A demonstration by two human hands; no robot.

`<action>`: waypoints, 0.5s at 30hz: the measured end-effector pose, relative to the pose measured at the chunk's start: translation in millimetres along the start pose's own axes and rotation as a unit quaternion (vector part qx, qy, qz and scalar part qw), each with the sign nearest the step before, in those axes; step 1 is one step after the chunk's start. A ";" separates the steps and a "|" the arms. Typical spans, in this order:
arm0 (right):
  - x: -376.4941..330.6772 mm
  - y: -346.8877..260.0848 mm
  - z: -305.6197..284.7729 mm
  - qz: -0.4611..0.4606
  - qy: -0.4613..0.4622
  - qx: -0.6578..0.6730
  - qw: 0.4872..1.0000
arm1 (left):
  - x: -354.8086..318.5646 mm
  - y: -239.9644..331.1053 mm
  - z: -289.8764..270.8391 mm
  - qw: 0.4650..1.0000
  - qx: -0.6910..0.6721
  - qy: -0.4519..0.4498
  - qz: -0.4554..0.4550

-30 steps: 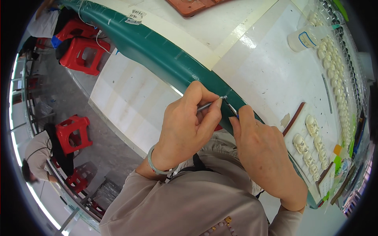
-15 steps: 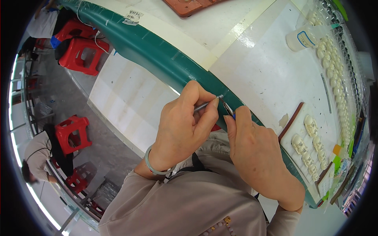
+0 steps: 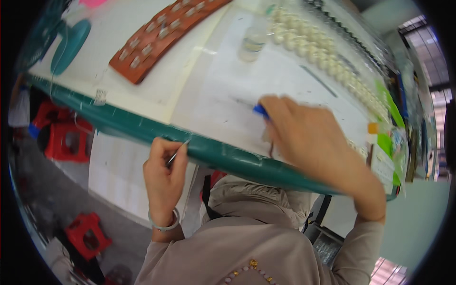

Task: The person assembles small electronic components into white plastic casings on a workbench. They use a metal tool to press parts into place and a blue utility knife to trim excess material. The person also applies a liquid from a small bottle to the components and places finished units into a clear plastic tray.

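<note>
Metal rod (image 3: 172, 159): is pinched between thumb and fingers of the left hand (image 3: 164, 172); tip projected beyond the fingertips, seen against the green table edge (image 3: 228, 154); contact cannot be told. Blue tool (image 3: 260, 111), blurred: is gripped by the right hand (image 3: 306, 133) over the white tabletop (image 3: 209, 88). Possible fault: by a loosened pinch, the rod could be dropped past the edge.
</note>
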State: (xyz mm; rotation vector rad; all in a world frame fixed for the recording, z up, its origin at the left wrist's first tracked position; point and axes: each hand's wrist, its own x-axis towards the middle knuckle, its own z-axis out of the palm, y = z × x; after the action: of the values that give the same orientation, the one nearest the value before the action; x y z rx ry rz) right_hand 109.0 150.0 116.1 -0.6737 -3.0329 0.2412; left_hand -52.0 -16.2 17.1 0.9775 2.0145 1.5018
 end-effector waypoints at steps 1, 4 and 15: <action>4.0 25.9 -3.7 -0.014 0.002 -0.049 0.999 | 2.0 -0.3 -2.0 1.000 0.012 -0.007 0.014; 3.3 79.0 -8.0 0.019 -0.021 -0.049 0.998 | 7.0 -0.4 -8.8 0.996 -0.045 -0.070 0.004; -73.1 34.9 -19.5 0.061 0.103 0.303 0.946 | 10.8 84.9 48.2 0.956 -0.195 -0.219 0.006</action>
State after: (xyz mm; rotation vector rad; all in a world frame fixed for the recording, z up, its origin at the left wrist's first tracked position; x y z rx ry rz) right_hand 191.0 153.2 130.6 -0.7590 -2.5037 0.9828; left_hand -1.6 36.1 83.2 1.0404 1.3429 1.4560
